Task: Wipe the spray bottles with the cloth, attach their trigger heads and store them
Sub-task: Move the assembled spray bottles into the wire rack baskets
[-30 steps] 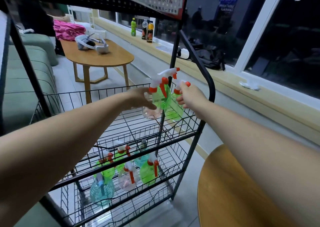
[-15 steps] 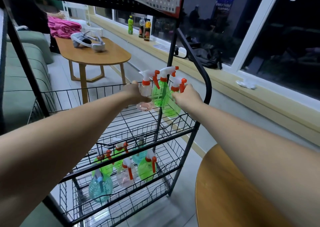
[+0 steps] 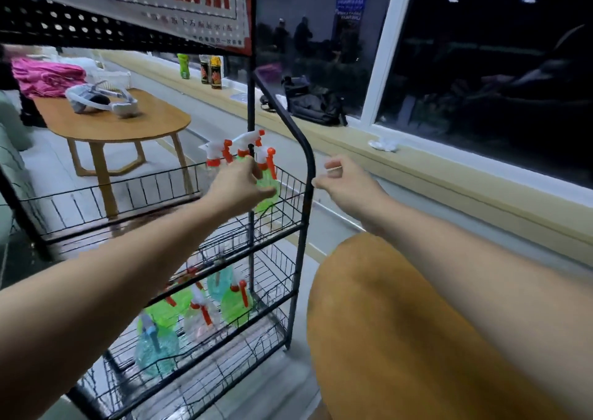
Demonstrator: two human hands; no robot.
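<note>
Late stage by the look of it: storing. Black wire rack [image 3: 300, 259] dead centre. On its upper shelf [image 3: 122, 224], at 12 o'clock from frame centre: three spray bottles, upright, bunched in the shelf's right corner, trigger heads [image 3: 247, 139] on.

Left hand [image 3: 239, 183]: fingers curled round the green bottle [image 3: 267, 191] in that bunch. Cannot tell whether the base is down on the wire or just above it.

Right hand [image 3: 345, 182]: at 1 o'clock, just outside the rack's post, fingers loosely bent, nothing in it.

Lower shelf [image 3: 272, 308], at 7 o'clock: more bottles [image 3: 236, 305], green, clear and teal, heads on as far as readable, teal front one too blurred to say.

Judged: no headless bottle or loose head in view, so wiping and fitting probably finished. Left to do, at most: letting go of the green bottle and tidying the bunch.

No cloth in either hand. White crumpled thing [image 3: 383, 144] on the windowsill [image 3: 465, 179] at 2 o'clock, maybe the cloth, cannot tell.

Room:
- Round wooden tabletop [image 3: 385, 339] at 5 o'clock, under the right forearm.
- Second wooden table [image 3: 144, 121] at 10 o'clock, white headset [image 3: 102, 102] on it, pink fabric pile [image 3: 48, 74] behind.
- Drink bottles [image 3: 210, 71] and black bag [image 3: 316, 106] along the sill at 12.
- Dark windows [image 3: 481, 76] at 2.
- Red-and-white sign [image 3: 160, 5] at 11.
- Green sofa edge [image 3: 9, 163] at 9.
</note>
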